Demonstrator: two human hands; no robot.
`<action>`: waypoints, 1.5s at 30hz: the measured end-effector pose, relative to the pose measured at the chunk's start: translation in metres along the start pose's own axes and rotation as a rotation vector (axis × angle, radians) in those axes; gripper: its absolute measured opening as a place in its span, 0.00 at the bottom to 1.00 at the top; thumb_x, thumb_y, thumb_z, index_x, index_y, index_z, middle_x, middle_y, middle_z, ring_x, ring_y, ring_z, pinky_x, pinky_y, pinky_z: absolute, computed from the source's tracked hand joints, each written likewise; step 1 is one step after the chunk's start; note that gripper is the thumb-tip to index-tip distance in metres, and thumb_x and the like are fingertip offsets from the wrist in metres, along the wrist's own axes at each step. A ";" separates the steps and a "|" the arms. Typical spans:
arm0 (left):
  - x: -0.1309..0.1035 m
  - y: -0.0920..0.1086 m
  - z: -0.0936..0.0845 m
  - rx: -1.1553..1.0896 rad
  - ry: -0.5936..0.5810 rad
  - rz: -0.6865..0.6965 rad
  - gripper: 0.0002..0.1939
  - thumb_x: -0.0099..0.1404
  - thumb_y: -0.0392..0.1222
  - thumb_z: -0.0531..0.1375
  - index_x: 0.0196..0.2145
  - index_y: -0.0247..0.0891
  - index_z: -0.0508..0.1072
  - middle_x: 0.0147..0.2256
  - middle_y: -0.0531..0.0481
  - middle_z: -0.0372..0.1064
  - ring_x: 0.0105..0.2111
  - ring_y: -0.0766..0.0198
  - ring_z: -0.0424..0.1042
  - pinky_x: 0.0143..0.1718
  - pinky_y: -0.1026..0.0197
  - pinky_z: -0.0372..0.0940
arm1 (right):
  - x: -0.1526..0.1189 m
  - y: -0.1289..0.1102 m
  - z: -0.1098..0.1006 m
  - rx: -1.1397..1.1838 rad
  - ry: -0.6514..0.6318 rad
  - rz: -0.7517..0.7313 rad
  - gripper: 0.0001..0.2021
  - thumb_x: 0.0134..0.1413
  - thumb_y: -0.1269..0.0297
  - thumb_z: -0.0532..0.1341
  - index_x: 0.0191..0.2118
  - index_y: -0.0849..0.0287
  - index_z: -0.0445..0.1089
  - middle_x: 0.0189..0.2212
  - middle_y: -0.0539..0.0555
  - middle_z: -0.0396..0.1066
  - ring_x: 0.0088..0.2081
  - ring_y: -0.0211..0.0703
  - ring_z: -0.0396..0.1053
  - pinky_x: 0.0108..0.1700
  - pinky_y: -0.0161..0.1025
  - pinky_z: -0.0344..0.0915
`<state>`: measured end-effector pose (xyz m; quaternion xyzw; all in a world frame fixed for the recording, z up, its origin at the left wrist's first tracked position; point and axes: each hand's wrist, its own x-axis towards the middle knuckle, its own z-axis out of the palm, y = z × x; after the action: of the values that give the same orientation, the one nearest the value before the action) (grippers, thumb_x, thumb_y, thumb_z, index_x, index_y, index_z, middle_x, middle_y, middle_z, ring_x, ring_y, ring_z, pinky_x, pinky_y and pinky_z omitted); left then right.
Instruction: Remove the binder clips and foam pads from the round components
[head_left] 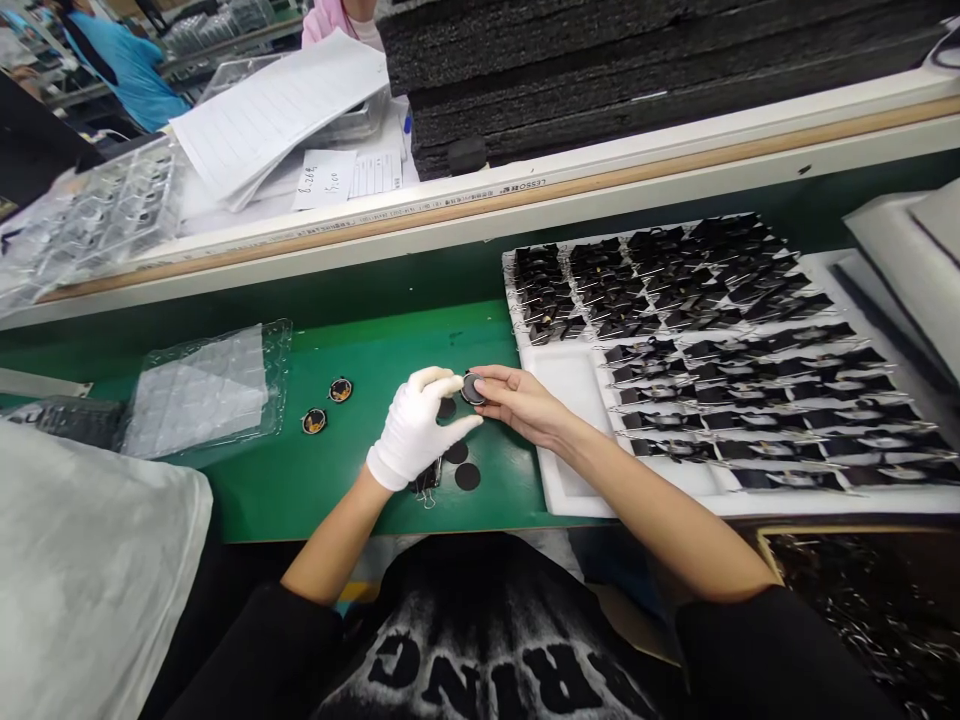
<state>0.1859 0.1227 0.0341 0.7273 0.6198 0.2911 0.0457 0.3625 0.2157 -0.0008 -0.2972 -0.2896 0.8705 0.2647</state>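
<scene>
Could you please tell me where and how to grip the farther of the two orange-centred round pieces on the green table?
I'd pinch the farther piece by opposite sides of its outer rim, probably from above: it lies flat, apart from the nearer piece.

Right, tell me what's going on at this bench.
The person's bare right hand holds a small round black piece above the green worktop. The white-gloved left hand is at the piece's edge, thumb and fingers apart. Loose black discs lie below the hands. Two round pieces with orange patches sit to the left; to the right, a white tray carries rows of clipped black pieces.
</scene>
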 end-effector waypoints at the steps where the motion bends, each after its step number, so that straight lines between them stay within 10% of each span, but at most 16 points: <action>1: -0.001 -0.003 -0.002 -0.030 0.010 -0.027 0.22 0.67 0.53 0.66 0.54 0.40 0.72 0.53 0.40 0.72 0.45 0.57 0.77 0.50 0.50 0.73 | 0.000 -0.001 0.000 0.014 0.007 0.000 0.15 0.45 0.65 0.78 0.41 0.55 0.81 0.40 0.52 0.81 0.39 0.38 0.76 0.43 0.37 0.76; 4: -0.002 -0.017 -0.016 -0.026 -0.011 -0.171 0.15 0.76 0.50 0.54 0.47 0.39 0.75 0.42 0.46 0.77 0.35 0.63 0.75 0.43 0.56 0.71 | -0.002 -0.007 0.001 0.034 0.028 0.012 0.11 0.47 0.68 0.76 0.38 0.56 0.80 0.39 0.52 0.80 0.39 0.38 0.76 0.44 0.37 0.76; 9: 0.002 -0.030 -0.037 0.369 -0.426 -0.085 0.29 0.76 0.59 0.50 0.22 0.40 0.71 0.21 0.48 0.67 0.25 0.59 0.71 0.33 0.56 0.60 | 0.000 -0.014 -0.002 0.059 0.055 0.076 0.06 0.51 0.70 0.73 0.35 0.56 0.78 0.35 0.51 0.80 0.35 0.37 0.75 0.43 0.38 0.75; 17: 0.022 -0.013 -0.028 0.574 -0.781 -0.114 0.27 0.73 0.57 0.49 0.27 0.39 0.78 0.27 0.41 0.76 0.29 0.52 0.75 0.30 0.57 0.56 | 0.000 -0.011 -0.004 0.019 -0.016 0.010 0.16 0.39 0.64 0.80 0.36 0.55 0.80 0.36 0.50 0.80 0.39 0.38 0.76 0.42 0.36 0.75; 23: 0.042 -0.035 -0.054 0.337 -0.529 -0.302 0.25 0.74 0.56 0.49 0.24 0.41 0.70 0.23 0.50 0.70 0.25 0.60 0.68 0.29 0.58 0.56 | -0.005 -0.010 -0.007 -0.115 -0.127 -0.030 0.19 0.40 0.58 0.80 0.40 0.54 0.82 0.49 0.53 0.79 0.42 0.38 0.77 0.44 0.36 0.76; 28: 0.029 -0.032 -0.024 -0.136 -0.235 -0.352 0.23 0.75 0.53 0.50 0.27 0.40 0.71 0.28 0.51 0.75 0.30 0.63 0.71 0.37 0.61 0.64 | -0.002 -0.003 -0.009 -0.206 -0.207 -0.018 0.19 0.44 0.55 0.79 0.43 0.54 0.81 0.46 0.55 0.80 0.38 0.39 0.78 0.41 0.38 0.75; 45: 0.003 -0.017 -0.016 -0.135 -0.513 -0.441 0.25 0.56 0.57 0.60 0.17 0.41 0.52 0.16 0.58 0.48 0.20 0.70 0.47 0.24 0.61 0.47 | -0.005 -0.005 -0.005 -0.581 -0.331 -0.129 0.15 0.53 0.56 0.73 0.43 0.60 0.80 0.43 0.56 0.77 0.34 0.37 0.71 0.36 0.37 0.68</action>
<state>0.1633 0.1242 0.0408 0.6206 0.7098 0.1221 0.3100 0.3711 0.2179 0.0010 -0.1958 -0.5829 0.7695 0.1728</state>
